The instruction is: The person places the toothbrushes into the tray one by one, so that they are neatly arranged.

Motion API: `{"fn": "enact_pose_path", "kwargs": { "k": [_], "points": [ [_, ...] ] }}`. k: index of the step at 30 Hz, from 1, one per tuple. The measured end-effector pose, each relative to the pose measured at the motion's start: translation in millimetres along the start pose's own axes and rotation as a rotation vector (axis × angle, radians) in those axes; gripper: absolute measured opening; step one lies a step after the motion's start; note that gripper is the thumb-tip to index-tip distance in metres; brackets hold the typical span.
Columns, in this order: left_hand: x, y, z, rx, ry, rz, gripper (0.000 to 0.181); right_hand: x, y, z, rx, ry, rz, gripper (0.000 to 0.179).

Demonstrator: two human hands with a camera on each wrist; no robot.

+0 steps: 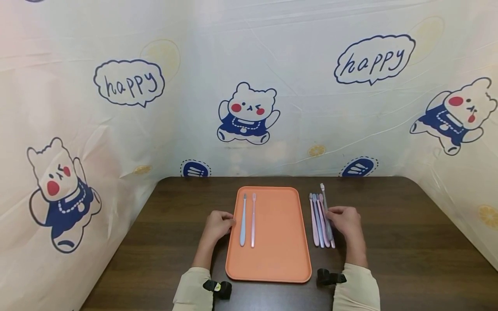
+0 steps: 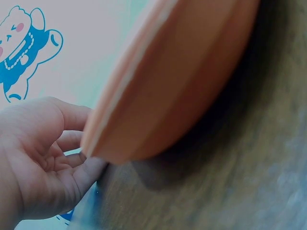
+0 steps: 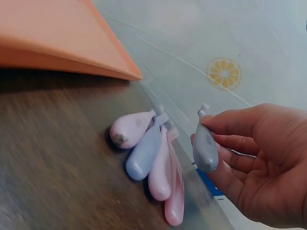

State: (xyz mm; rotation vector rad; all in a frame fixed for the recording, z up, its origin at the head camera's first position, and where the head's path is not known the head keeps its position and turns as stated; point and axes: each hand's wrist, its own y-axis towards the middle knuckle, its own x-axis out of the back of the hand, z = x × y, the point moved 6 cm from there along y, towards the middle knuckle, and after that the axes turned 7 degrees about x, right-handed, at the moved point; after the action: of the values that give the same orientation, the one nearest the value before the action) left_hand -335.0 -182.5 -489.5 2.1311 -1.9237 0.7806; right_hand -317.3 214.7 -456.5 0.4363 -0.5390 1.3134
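Note:
Between the thumb and fingers of my right hand [image 1: 346, 220] is a grey toothbrush [image 3: 206, 151], its head pointing away from me. In the right wrist view it is held up beside a bunch of several pink and blue toothbrushes, among them a blue one [image 3: 143, 155] and a pink one [image 3: 132, 128], lying side by side on the table. My left hand [image 1: 219, 223] pinches the left rim of an orange tray [image 1: 276, 229]. On the tray's left half, a blue toothbrush [image 1: 243, 224] and a thin pink toothbrush [image 1: 253, 222] lie parallel, heads toward the far edge.
The dark wooden table [image 1: 404, 242] extends to both sides of the tray. Behind it and at the sides hangs a pale curtain [image 1: 303, 112] printed with cartoon bears. Each wrist wears a black strap, the right one [image 1: 330, 277] near the tray's lower right corner.

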Motion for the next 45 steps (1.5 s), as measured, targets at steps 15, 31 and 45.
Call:
{"fn": "enact_pose_path", "kwargs": {
  "k": [15,31,45],
  "points": [
    [0.1,-0.6,-0.8,-0.011,-0.001,-0.004,0.023,-15,-1.8,14,0.025,-0.023,0.02,0.031],
    [0.8,0.1,-3.0,-0.005,0.007,-0.007,0.023,-25,1.3,21,0.071,-0.024,0.039,0.03],
    [1.1,0.7,-2.7,-0.007,0.002,-0.011,0.024,-35,-1.3,31,0.075,0.019,0.064,0.029]
  ]
}}
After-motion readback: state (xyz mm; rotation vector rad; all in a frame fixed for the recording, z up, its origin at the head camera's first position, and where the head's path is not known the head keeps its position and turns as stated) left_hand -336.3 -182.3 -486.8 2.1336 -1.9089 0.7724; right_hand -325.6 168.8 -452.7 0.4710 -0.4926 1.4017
